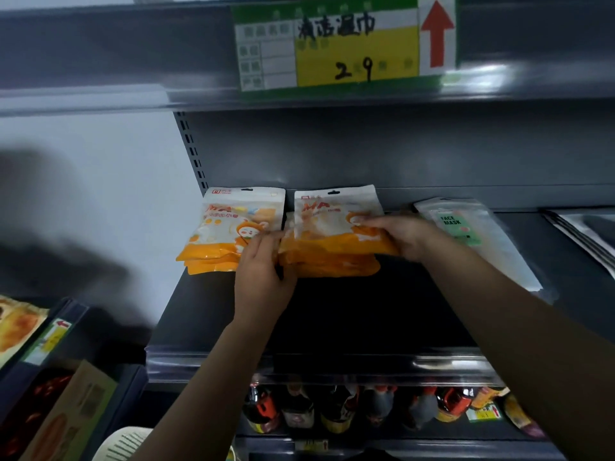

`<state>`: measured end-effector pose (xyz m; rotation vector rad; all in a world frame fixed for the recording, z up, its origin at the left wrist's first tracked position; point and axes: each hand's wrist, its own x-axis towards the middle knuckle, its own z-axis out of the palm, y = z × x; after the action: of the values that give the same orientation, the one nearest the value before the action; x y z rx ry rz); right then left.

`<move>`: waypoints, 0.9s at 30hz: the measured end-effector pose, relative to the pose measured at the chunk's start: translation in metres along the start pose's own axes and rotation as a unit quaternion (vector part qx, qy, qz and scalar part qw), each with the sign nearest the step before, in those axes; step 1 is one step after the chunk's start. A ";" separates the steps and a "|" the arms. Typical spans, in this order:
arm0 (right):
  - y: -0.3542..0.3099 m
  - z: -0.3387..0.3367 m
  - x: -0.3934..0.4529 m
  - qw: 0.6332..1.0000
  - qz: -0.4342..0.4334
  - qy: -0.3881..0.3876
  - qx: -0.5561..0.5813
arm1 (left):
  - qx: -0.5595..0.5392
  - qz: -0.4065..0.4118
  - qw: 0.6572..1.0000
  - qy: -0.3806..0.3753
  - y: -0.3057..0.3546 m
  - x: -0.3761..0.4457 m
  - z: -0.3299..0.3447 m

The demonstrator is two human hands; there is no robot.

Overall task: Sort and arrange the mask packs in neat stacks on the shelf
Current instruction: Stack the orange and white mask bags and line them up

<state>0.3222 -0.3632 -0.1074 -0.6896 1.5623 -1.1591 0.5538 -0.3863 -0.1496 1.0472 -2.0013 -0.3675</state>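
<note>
While both our hands work at mid-frame on the dark shelf (332, 311), we log the lot as follows.

Item one: a stack of orange mask packs (332, 234) at centre frame, lying flat on the shelf with its hang-hole edge toward the back panel. Our left hand (263, 274) is pressed against its left side, fingers closed along the edge. Our right hand (402, 237) lies over its right side, thumb on top of the uppermost pack and fingers wrapped at the edge, so the stack is clamped between the two.

Item two: a second orange stack (233, 231), just beside the first on its left, squared against the back panel, no hand gripping it.

Item three: a clear pack marked FACE MASK (466, 227), right of centre, lying askew, partly behind our right wrist.

Item four: silver-edged packs (582, 234) at the far right edge, blurred.

Item five: a yellow price tag (346, 48) on the shelf rail above.

Step in hand, by our judgement: squaring up the centre stack. The next move calls for releasing it level with its neighbour, then straightening the clear pack.
</note>
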 end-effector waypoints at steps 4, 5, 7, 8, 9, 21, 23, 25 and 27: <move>0.019 -0.001 -0.001 1.000 0.006 0.027 0.006 | -0.010 -0.001 0.999 -0.032 0.003 -0.001 -0.006; 0.020 -0.002 0.000 0.998 -0.012 0.053 -0.019 | -0.019 -0.013 0.999 -0.045 0.004 -0.001 -0.007; 0.019 -0.003 0.002 0.995 -0.042 0.078 -0.052 | -0.026 -0.048 0.996 -0.067 0.006 -0.002 -0.009; 0.018 -0.004 0.004 0.995 -0.037 0.072 -0.051 | -0.023 -0.070 0.994 -0.081 0.006 -0.004 -0.009; 0.017 -0.004 0.005 0.997 -0.022 0.061 -0.041 | -0.020 -0.093 0.991 -0.097 0.007 -0.006 -0.009; 0.006 0.006 0.010 0.999 0.034 0.021 -0.027 | -0.150 -0.215 0.955 -0.137 0.017 -0.010 -0.001; 0.003 0.006 0.010 0.999 0.043 0.013 -0.024 | -0.169 -0.231 0.949 -0.130 0.017 -0.008 0.000; 0.002 0.004 0.009 0.998 0.057 -0.003 -0.022 | -0.170 -0.225 0.950 -0.135 0.016 -0.008 0.001; 0.002 0.001 0.005 0.998 0.066 -0.010 -0.016 | -0.163 -0.206 0.954 -0.146 0.015 -0.010 0.003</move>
<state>0.3215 -0.3672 -0.1112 -0.6063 1.5885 -1.0288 0.5468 -0.3694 -0.1482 1.2431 -1.8704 -1.0938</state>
